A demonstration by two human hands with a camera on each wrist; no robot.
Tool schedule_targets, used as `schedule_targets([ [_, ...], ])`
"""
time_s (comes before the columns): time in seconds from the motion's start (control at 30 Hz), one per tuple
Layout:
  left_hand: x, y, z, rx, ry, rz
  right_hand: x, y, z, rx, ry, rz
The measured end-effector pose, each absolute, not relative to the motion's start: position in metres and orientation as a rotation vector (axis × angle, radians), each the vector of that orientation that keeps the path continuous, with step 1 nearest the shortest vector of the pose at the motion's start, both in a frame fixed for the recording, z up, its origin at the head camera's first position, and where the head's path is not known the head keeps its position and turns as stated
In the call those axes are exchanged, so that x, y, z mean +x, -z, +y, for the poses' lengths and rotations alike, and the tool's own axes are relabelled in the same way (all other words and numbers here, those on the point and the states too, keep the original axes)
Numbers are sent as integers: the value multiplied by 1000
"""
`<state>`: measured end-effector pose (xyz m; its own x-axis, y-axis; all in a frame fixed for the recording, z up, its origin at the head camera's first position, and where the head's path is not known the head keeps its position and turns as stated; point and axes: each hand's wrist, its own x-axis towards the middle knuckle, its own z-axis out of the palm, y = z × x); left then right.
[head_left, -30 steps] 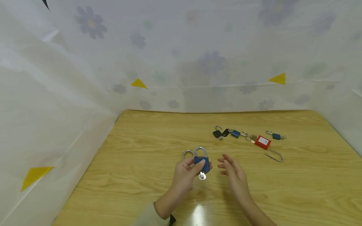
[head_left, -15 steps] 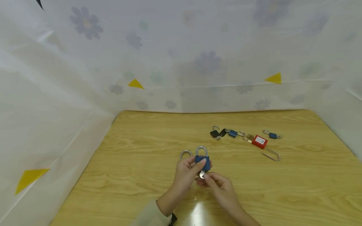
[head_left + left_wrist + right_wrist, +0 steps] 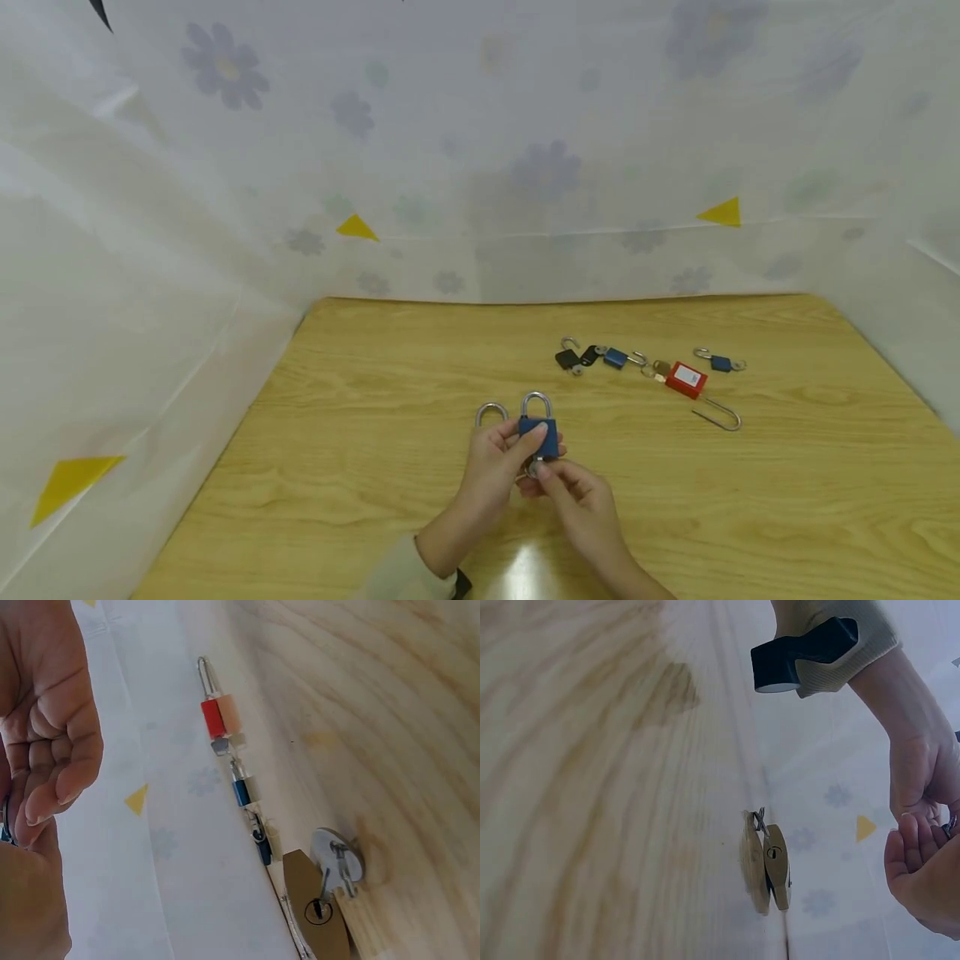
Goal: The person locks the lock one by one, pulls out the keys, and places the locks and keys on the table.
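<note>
My left hand [image 3: 487, 471] holds a blue padlock [image 3: 550, 444] above the table, thumb across its front. The steel shackle [image 3: 536, 395] points away from me; whether it is latched I cannot tell. Below the lock body, my right hand [image 3: 588, 504] pinches a round-headed silver key [image 3: 534, 470] at the keyhole, partly covered by the fingers. A brass padlock [image 3: 304, 896] lies on the table beyond the left hand, a silver key [image 3: 334, 859] at its keyhole end; in the head view only its shackle [image 3: 491, 408] shows. Both wrist views have the blue padlock mostly hidden by the hands.
Toward the back right of the wooden table [image 3: 360, 367] lie a black padlock [image 3: 567, 359], a black tag-like piece [image 3: 590, 356], a blue padlock [image 3: 616, 358], a red padlock [image 3: 686, 379] and another blue padlock [image 3: 721, 364], shackles open. A white floral sheet [image 3: 450, 150] encloses the table.
My right hand has come in from the right and taken hold of the key under the blue padlock. My left hand keeps its grip; the head view has shifted slightly.
</note>
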<state>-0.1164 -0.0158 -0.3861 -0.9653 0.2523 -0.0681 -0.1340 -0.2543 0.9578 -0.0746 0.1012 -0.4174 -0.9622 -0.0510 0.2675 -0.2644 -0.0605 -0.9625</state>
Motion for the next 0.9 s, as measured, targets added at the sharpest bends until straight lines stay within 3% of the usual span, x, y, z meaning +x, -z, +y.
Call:
schedule_targets([
  [0.9,-113,375,-1,-104,-2446,1550,-72,415,95,314,-2079,-1837],
])
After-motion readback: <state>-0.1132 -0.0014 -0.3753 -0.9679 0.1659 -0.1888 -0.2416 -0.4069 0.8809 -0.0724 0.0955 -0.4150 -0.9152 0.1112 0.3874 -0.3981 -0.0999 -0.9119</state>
